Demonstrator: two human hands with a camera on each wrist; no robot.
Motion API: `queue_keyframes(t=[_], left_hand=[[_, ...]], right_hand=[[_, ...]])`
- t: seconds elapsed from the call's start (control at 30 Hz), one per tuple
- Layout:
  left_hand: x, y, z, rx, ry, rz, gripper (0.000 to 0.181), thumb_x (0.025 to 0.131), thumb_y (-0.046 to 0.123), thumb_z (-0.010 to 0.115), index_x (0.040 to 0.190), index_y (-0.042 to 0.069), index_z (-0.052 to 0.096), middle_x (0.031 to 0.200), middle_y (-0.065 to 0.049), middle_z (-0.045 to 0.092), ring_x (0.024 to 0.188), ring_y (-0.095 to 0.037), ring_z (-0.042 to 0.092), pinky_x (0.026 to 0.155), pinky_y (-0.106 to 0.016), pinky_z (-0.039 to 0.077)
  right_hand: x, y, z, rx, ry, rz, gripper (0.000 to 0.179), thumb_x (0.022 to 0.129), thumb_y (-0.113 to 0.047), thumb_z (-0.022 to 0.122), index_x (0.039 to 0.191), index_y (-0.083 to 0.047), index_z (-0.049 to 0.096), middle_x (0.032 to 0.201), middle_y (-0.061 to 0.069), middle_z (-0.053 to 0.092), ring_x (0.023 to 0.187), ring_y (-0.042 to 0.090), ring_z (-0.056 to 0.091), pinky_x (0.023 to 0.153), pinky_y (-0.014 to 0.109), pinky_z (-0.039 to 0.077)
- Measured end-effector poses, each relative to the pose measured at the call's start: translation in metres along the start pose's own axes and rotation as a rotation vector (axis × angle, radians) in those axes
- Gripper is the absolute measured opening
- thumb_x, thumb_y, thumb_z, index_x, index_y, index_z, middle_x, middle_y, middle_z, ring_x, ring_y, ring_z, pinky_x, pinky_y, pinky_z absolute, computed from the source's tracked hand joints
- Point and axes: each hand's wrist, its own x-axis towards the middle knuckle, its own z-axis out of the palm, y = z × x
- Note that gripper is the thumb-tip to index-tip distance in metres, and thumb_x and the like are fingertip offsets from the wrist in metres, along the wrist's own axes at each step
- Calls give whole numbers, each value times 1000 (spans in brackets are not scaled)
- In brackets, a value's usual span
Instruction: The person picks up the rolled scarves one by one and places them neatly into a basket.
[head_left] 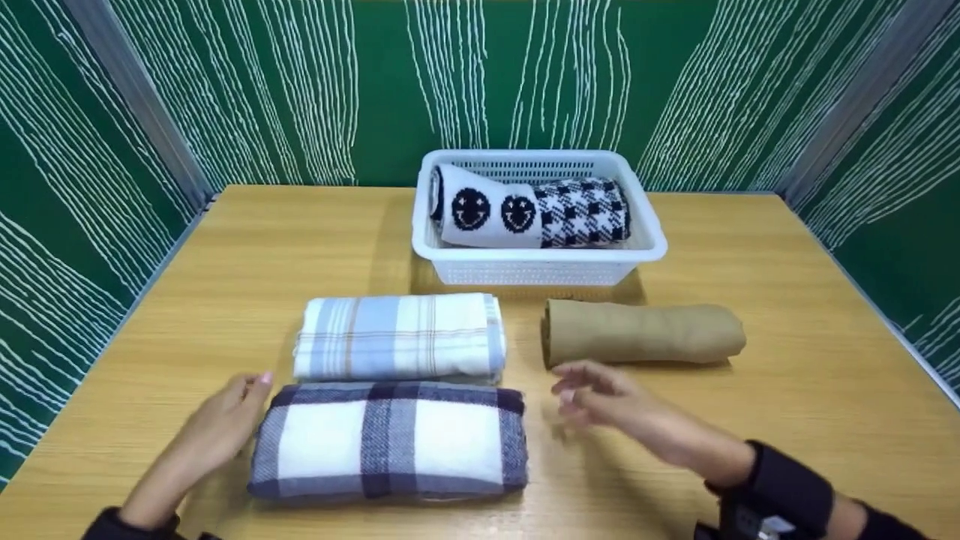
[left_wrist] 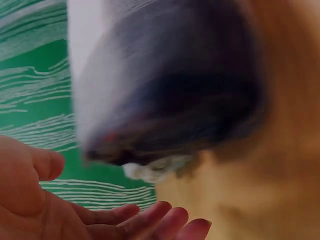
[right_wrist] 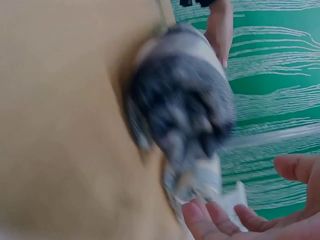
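Note:
A folded cloth bundle with a purple-grey and white check lies nearest on the table. My left hand is beside its left end; in the left wrist view the fingers are extended and apart from the bundle's blurred dark end. Off the right end, my right hand hovers with nothing in it, its fingers loosely extended in the right wrist view. Just behind the checked bundle lies a folded white, light-blue and tan plaid cloth. A rolled tan cloth rests beyond my right hand.
At the back of the wooden table stands a white plastic basket. It holds a white roll with black smiley faces and a black-and-white houndstooth part. Green panels with white lines enclose the back and sides.

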Motion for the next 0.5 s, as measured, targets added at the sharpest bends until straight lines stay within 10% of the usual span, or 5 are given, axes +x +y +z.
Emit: queue_keyframes(t=[0.23, 0.5], left_hand=[[4, -9, 22, -124, -80, -11, 76, 103, 47, 6, 141, -16, 24, 142, -38, 26, 131, -54, 23, 105, -63, 20], [2, -5, 31, -259, -142, -96, 84, 100, 56, 10, 143, -16, 20, 141, -37, 29, 129, -50, 29, 105, -62, 22]], right_hand=[[1, 23, 29, 282, 3, 175, 73, 95, -22, 56, 144, 10, 12, 133, 26, 41, 107, 29, 54, 96, 44, 45], [5, 30, 53, 465, -28, 155, 82, 94, -18, 61, 146, 10, 4, 131, 23, 41, 109, 26, 53, 100, 42, 41]])
